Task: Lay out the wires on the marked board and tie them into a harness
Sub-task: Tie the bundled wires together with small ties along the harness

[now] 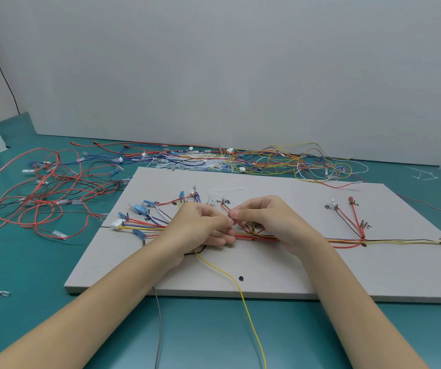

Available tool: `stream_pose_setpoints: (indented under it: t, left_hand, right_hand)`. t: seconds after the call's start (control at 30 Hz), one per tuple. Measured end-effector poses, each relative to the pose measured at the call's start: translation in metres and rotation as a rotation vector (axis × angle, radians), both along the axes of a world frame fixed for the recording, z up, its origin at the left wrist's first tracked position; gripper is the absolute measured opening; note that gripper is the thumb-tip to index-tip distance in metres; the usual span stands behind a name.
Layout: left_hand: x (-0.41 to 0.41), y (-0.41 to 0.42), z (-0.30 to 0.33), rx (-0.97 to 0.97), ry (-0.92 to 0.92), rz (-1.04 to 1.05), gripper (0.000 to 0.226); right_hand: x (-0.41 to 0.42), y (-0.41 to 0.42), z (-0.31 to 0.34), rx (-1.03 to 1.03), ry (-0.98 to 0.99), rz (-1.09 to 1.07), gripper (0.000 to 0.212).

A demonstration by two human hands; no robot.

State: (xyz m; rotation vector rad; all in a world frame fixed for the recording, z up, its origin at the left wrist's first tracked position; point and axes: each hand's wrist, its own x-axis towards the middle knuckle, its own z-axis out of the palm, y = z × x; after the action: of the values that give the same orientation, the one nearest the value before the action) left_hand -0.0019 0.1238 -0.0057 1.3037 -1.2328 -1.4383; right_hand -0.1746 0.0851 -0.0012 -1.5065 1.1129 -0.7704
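A grey marked board (280, 267) lies on the teal table. A wire bundle (342, 240) of red, yellow and black wires runs across it, fanning out to blue and white connectors (118, 224) on the left and to branches on the right. My left hand (200, 230) and my right hand (264, 219) meet over the bundle's middle, fingers curled. Their fingertips pinch something small and thin between them, probably a white cable tie, mostly hidden. A yellow wire (243, 296) trails from under my left hand off the board's front edge.
Loose red and black wires (43, 193) sprawl on the table to the left. A heap of mixed wires and white cable ties (240, 161) lies behind the board by the white wall. A spare white tie (224, 188) rests on the board's far part.
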Motion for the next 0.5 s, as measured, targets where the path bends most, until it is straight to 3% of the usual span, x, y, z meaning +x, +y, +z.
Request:
stream_pose_setpoints:
  t: [0.5]
  left_hand:
    - [-0.0001,0.0005,0.0005,0.010,-0.005,0.011,0.010]
  right_hand:
    - [-0.0015,0.0012,0.0013,-0.003,-0.026,0.023,0.015]
